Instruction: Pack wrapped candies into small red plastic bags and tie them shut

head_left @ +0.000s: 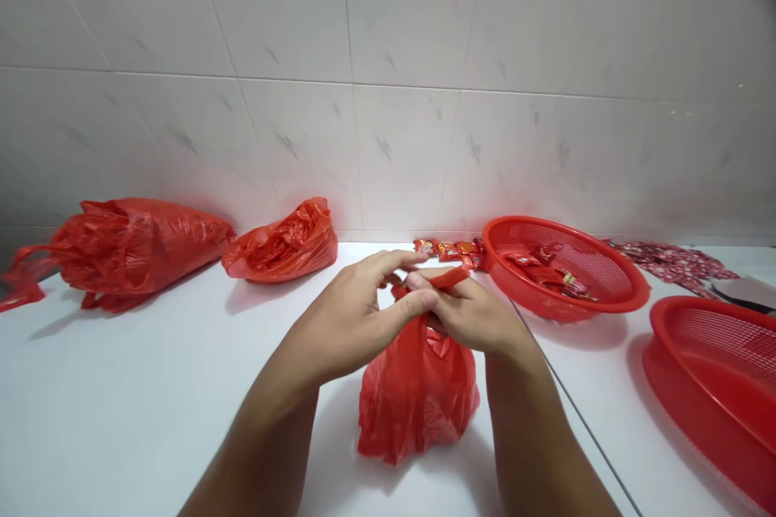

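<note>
My left hand (355,315) and my right hand (466,311) meet above a small, full red plastic bag (417,400) standing on the white counter (133,412). Both hands pinch the bag's gathered, twisted handles (445,280), which rise from its neck. The bag's contents are hidden by the crumpled red plastic. Just beyond my fingers lie several small red candy packets (449,252).
Two more tied red bags (130,246) (282,244) lie at the far left. A red mesh basket (563,268) holds several packets, and a second red basket (715,388) sits at the right edge. Red patterned wrappers (672,262) lie against the tiled wall (388,137).
</note>
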The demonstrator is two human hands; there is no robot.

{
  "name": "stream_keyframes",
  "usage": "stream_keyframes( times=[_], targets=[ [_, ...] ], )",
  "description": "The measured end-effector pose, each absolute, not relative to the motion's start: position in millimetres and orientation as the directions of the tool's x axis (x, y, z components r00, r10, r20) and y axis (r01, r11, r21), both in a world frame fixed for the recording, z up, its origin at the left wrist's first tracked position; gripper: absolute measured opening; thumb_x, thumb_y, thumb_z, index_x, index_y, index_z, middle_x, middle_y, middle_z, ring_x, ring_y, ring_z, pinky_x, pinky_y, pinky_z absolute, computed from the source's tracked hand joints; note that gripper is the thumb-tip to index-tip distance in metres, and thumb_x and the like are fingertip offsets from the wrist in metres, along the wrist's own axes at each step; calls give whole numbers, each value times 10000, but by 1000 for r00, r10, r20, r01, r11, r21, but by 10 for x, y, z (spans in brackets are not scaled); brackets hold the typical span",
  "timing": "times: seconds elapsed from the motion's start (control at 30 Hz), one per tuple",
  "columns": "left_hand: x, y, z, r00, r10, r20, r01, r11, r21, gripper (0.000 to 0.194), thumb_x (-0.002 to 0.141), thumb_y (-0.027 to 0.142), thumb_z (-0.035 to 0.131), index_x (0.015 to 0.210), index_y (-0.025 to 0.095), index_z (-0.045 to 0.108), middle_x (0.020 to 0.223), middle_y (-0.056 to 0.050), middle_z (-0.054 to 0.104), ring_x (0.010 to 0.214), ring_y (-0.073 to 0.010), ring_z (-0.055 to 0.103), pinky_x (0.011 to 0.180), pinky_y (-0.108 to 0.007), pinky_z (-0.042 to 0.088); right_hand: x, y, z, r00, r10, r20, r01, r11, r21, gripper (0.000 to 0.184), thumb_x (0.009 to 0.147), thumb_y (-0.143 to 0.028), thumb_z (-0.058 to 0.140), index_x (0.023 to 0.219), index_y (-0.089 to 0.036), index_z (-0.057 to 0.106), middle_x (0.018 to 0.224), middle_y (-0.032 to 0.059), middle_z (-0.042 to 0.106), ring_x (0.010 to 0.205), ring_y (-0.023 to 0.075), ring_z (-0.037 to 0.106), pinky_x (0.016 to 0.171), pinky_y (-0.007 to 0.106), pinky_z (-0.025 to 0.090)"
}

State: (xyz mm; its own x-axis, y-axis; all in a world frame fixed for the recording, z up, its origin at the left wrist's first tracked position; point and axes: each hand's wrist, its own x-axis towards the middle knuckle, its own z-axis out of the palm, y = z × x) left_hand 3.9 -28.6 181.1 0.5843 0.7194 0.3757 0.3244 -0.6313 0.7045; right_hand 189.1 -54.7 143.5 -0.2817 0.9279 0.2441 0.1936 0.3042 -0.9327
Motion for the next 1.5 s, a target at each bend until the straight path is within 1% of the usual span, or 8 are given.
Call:
stream_keyframes(
  times=[0.13, 0.3, 0.37, 0.53, 0.73, 1.0, 1.2, 1.5],
  targets=[
    [18, -212, 1784, 551, 759, 347, 419, -611, 672, 117, 940, 355, 708, 940, 260, 778, 922, -9, 788, 845, -212, 739, 704, -303, 568, 1991, -561, 1439, -257, 950, 177, 183, 227, -957, 544, 1036, -686, 489, 746, -226, 516, 552, -35, 528, 515, 134, 522, 523, 252, 418],
    [12, -205, 1763, 446, 788, 424, 509, -613, 604, 257, 940, 399, 691, 741, 239, 726, 757, 3, 741, 647, -173, 655, 575, -297, 475, 1969, -531, 1421, -165, 975, 148, 115, 168, -979, 479, 1022, -698, 513, 902, -240, 583, 589, -41, 619, 462, 131, 538, 474, 239, 427],
    [11, -216, 1741, 482, 753, 449, 466, -654, 596, 136, 884, 397, 761, 914, 264, 757, 925, -14, 771, 823, -219, 717, 688, -323, 550, 1977, -526, 1426, -135, 976, 169, 114, 185, -976, 499, 1022, -685, 526, 839, -227, 602, 585, -33, 618, 464, 125, 531, 480, 240, 433],
    [102, -196, 1644, 601, 701, 384, 332, -656, 678, 1010, 733, 323, 891, 1588, 358, 354, 1494, -126, 600, 1270, -348, 667, 859, -396, 627, 2084, -557, 1497, -296, 916, 270, 137, 320, -937, 491, 1045, -531, 581, 685, -203, 644, 648, -2, 650, 611, 129, 592, 583, 243, 481],
    [149, -137, 1648, 705, 693, 151, 331, -510, 794, 584, 878, 173, 652, 1442, 307, 586, 980, -31, 795, 846, -224, 774, 728, -317, 617, 2288, -570, 1471, -413, 837, 359, 143, 448, -882, 117, 962, -282, 720, 1031, -237, 803, 927, 33, 755, 818, 176, 714, 755, 317, 588],
    [120, -134, 1726, 679, 699, 225, 213, -481, 851, 351, 1063, 467, 480, 1292, 295, 685, 921, -41, 749, 820, -214, 721, 704, -312, 571, 2189, -511, 1452, -208, 785, 584, 332, 618, -712, 150, 929, -185, 728, 920, -292, 833, 1066, 40, 767, 1003, 219, 726, 878, 372, 604],
    [121, -37, 1677, 604, 761, 239, 388, -542, 745, 517, 1082, 531, 357, 719, 227, 565, 679, -1, 560, 628, -179, 550, 590, -304, 439, 2127, -488, 1440, -199, 795, 574, 320, 606, -729, 279, 952, -133, 679, 1088, -327, 826, 1128, 13, 792, 1070, 213, 733, 960, 388, 599],
    [71, 51, 1591, 525, 813, 251, 666, -576, 474, 430, 1026, 375, 415, 644, 248, 566, 559, -1, 498, 469, -179, 474, 463, -321, 228, 2139, -362, 1357, -66, 896, 440, 566, 397, -723, 178, 994, -310, 658, 1010, -294, 835, 1055, 29, 811, 969, 225, 734, 827, 328, 545]
  ],
)
